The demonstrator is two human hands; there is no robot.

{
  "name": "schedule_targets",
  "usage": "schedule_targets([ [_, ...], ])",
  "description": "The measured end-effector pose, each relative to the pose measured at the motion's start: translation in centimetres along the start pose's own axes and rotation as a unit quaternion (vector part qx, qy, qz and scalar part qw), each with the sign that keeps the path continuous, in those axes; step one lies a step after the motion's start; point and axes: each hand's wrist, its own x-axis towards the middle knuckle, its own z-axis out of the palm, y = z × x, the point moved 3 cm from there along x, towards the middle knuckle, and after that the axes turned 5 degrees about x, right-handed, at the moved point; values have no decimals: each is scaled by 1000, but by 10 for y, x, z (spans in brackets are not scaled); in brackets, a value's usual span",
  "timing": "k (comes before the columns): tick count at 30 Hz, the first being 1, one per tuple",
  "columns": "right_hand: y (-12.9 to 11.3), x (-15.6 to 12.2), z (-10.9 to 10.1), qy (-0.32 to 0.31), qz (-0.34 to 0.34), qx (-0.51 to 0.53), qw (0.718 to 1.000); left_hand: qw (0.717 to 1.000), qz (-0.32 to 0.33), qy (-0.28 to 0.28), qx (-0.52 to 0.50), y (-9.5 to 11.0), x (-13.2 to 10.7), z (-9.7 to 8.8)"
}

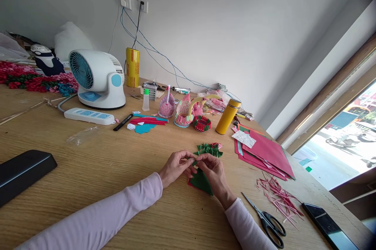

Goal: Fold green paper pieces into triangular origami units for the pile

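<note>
My left hand [178,166] and my right hand [213,171] meet above the table, fingertips pinched together. Between them is a small green paper piece [194,162], mostly hidden by the fingers. Under my right hand lies a stack of dark green paper [201,183] with a red edge showing on its left. Just beyond the fingers sits a heap of small folded green paper pieces [210,149], with some pink at its back. Black-handled scissors [266,218] rest to the right of my right forearm, blades pointing toward my hands.
Pink and red sheets [267,152], thin paper strips [277,199] and a phone [327,224] lie at the right. Folded-paper swans [183,113], a red-green paper ring [202,124] and a yellow bottle [227,117] stand behind. A fan [100,80] and power strip [89,116] are left.
</note>
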Motion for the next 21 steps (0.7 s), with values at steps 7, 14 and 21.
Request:
schedule_targets([
  [7,-4,0,-3,-28,-45,-90,994,998,-47,-2,-50,-2,1,-2],
  [14,-2,-1,-3,-23,-72,-97,992,998,-50,-11,-44,-4,1,-3],
  [21,1,-1,-2,0,-9,42,999,1000,-2,-22,7,-1,0,-2],
])
